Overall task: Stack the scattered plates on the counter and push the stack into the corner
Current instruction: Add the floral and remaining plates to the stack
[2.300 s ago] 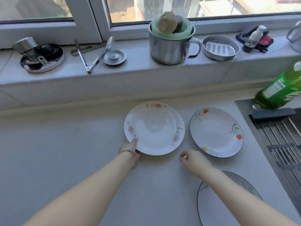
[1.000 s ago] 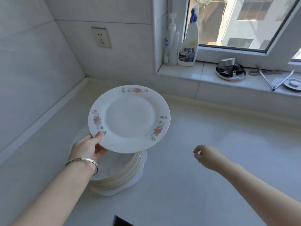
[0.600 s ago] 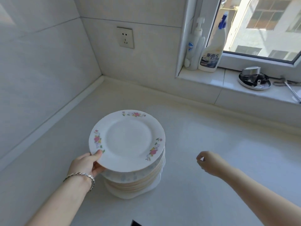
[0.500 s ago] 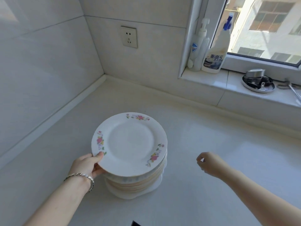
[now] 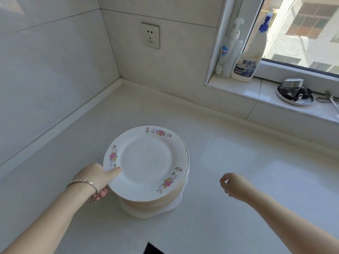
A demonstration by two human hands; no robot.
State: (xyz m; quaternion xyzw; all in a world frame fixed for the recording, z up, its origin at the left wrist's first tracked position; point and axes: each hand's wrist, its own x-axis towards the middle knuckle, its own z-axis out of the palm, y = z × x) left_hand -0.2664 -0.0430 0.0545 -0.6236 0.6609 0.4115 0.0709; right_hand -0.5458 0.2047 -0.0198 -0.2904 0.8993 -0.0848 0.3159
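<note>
left hand [image 5: 95, 177] grips plate [image 5: 146, 162] on stack [image 5: 152, 205]; right hand [image 5: 235, 186], right of stack, loosely curled, empty; bottle [image 5: 250, 57] behind stack reads "重油污".

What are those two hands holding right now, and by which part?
The left hand grips the round white flower-patterned plate by its near-left rim, thumb on top, fingers underneath. The right hand holds nothing.

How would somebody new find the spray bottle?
Find the window on the right, then the left end of its sill. Of two white bottles there, the spray bottle is the right-hand one, with a blue top; the pump bottle beside it has a white one.
</note>
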